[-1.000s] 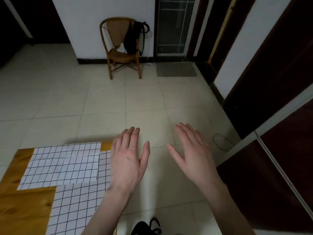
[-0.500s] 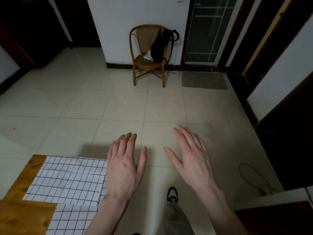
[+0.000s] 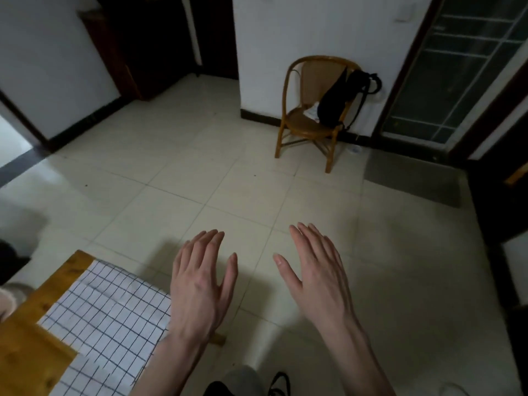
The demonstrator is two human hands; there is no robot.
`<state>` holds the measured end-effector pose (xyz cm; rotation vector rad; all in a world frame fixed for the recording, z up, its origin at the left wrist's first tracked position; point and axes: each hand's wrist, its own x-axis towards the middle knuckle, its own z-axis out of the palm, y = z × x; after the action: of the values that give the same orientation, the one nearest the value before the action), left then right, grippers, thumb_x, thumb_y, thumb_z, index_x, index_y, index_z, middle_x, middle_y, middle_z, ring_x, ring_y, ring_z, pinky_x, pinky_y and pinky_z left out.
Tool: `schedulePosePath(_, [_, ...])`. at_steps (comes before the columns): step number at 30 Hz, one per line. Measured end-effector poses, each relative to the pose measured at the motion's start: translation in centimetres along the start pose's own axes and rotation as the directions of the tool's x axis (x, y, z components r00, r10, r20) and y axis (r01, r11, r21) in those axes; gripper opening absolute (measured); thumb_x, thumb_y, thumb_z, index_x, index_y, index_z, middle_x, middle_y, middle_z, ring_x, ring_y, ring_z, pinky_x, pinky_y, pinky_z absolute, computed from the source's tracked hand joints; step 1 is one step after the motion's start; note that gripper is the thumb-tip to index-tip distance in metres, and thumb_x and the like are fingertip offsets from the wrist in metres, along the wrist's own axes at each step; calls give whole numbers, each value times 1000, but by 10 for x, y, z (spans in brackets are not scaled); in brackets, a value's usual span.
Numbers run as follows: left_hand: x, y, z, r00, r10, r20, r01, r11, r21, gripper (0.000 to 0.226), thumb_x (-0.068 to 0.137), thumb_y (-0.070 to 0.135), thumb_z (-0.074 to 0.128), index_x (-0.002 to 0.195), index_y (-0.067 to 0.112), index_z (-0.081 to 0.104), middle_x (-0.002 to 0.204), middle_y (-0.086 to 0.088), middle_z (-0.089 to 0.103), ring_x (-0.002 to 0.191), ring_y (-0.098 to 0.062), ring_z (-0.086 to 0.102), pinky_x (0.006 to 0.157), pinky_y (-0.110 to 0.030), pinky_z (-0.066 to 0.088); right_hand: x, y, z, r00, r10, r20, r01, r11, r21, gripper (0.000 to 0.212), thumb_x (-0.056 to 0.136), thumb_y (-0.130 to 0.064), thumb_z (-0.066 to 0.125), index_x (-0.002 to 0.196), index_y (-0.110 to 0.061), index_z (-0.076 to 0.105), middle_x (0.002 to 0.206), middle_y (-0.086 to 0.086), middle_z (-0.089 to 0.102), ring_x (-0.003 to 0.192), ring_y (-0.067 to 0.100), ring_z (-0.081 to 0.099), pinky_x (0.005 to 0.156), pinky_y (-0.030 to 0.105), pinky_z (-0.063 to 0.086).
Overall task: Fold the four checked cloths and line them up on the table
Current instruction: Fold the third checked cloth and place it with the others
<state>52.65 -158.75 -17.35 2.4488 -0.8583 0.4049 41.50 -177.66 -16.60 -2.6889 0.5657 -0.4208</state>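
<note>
Your checked cloths (image 3: 105, 312) lie in the lower left of the frame, flat on the wooden table (image 3: 31, 355). One sheet reaches almost to the table's far corner; a second (image 3: 94, 375) sits nearer you, overlapping or butting against it along a seam you can't fully read. Their right-hand edges run to the table's right edge, under your left forearm. A strip of bare wood shows along the left side and at the far corner.

Your left hand (image 3: 200, 284) hangs palm down just right of the cloth's far right corner, fingers straight and close together, thumb spread, holding nothing. Your right hand (image 3: 317, 272) floats well apart from it at lower centre, over the floor, fingers straight, slightly fanned, also holding nothing.

Beyond both hands the tiled floor (image 3: 228, 181) lies open up to a wicker chair (image 3: 311, 115) at upper right, a black bag (image 3: 337, 101) hung on it.
</note>
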Motion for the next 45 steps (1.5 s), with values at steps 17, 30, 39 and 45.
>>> schedulePosePath(17, [139, -66, 65, 942, -322, -91, 333, 930, 154, 55, 107, 49, 42, 146, 12, 54, 146, -7, 58, 141, -25, 48, 117, -43, 37, 242, -1, 49, 932, -342, 119, 337, 939, 66, 70, 106, -62, 28, 161, -20, 33, 167, -1, 33, 157, 13, 21, 129, 37, 17])
schedulePosePath(30, [271, -148, 90, 823, -499, -271, 543, 831, 120, 53, 105, 42, 48, 146, 10, 54, 148, -8, 57, 142, -26, 47, 116, -46, 40, 423, -49, 109, 853, -493, 174, 473, 869, 143, 68, 105, -62, 30, 159, -20, 37, 165, -2, 37, 155, 12, 25, 128, 35, 16])
schedulePosePath(39, [310, -194, 90, 686, -629, -367, 713, 680, 168, 55, 105, 45, 45, 148, 11, 52, 149, -8, 55, 143, -24, 46, 117, -46, 41, 505, -105, 165, 751, -625, 213, 593, 780, 201, 69, 105, -63, 27, 159, -21, 34, 165, -3, 37, 155, 13, 25, 127, 34, 16])
schedulePosePath(45, [340, -229, 100, 555, -708, -437, 826, 533, 185, 57, 104, 46, 44, 149, 12, 52, 150, -7, 55, 144, -24, 45, 119, -43, 38, 559, -142, 213, 610, -753, 246, 693, 658, 295, 67, 106, -60, 32, 157, -18, 40, 162, -1, 42, 153, 14, 30, 127, 28, 11])
